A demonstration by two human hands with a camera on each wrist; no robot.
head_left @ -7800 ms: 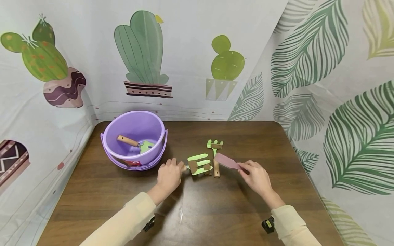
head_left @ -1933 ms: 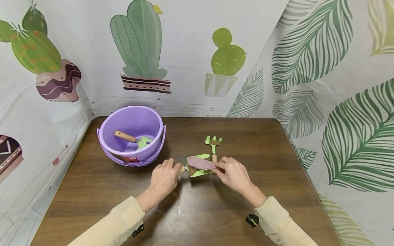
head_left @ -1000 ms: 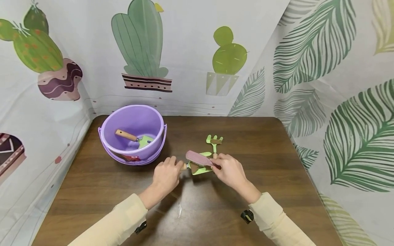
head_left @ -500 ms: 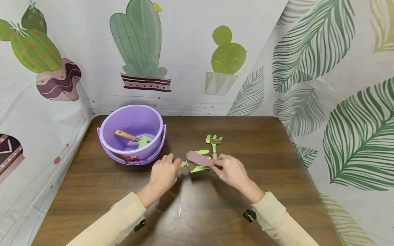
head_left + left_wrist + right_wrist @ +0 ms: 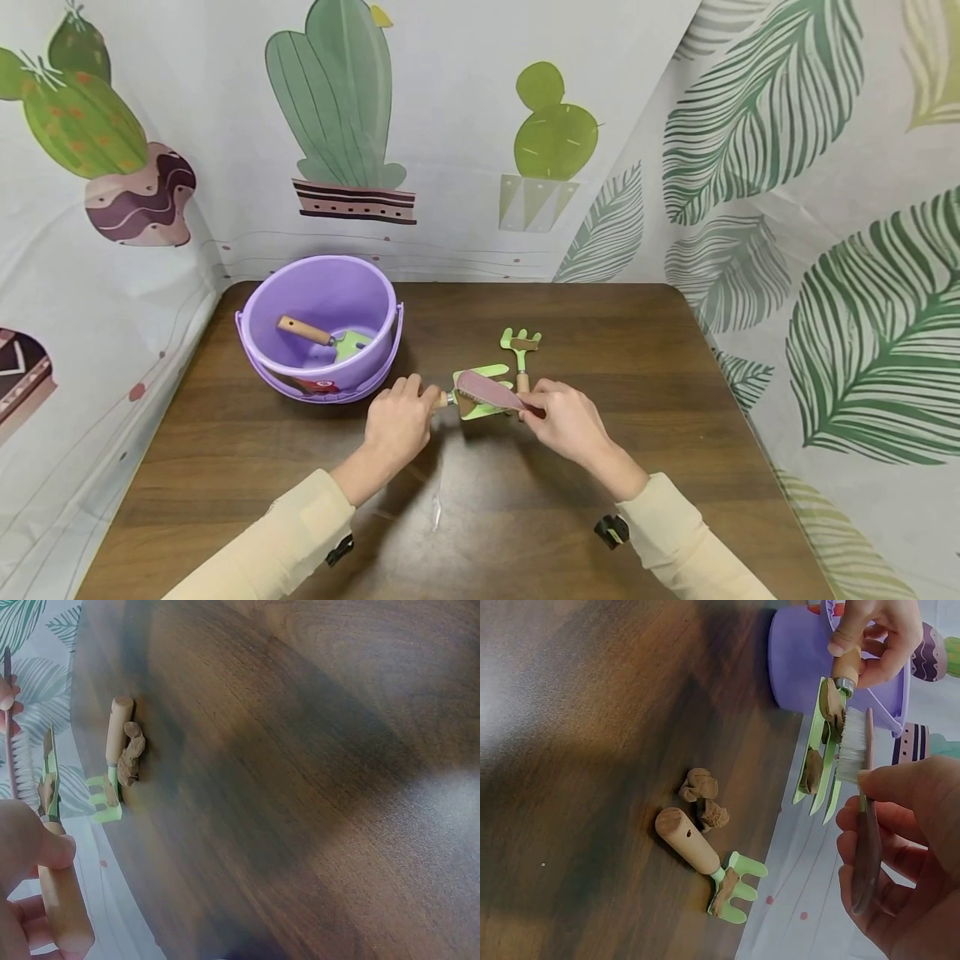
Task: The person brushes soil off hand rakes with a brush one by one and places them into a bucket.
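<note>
Two cream sleeves (image 5: 277, 537) come in from the lower corners of the head view, each with a black strap (image 5: 340, 550) beneath its cuff, over the brown bench (image 5: 510, 517). The left hand (image 5: 399, 417), just left of centre, has its fingers curled round the wooden handle of a green fork (image 5: 491, 369), whose three tines point right, raised off the bench and patched with brown. The right hand (image 5: 567, 422), right of centre, pinches a pink-backed brush (image 5: 489, 389) between thumb and fingers. The brush slants across the middle of the frame over the tines, white bristles turned toward them; the exact contact cannot be told.

Two brown lumps (image 5: 700, 784) lie on the bench left of centre in the right wrist view, beside the handle of a small green rake (image 5: 522, 357). In the head view the rake lies just beyond the right hand, brown smeared across its prongs. Farther, at centre left, stands a purple bucket (image 5: 322, 287) with a trowel (image 5: 321, 336) leaning inside, handle toward the upper left. Cactus-and-leaf cloth (image 5: 457, 150) fills the top.
</note>
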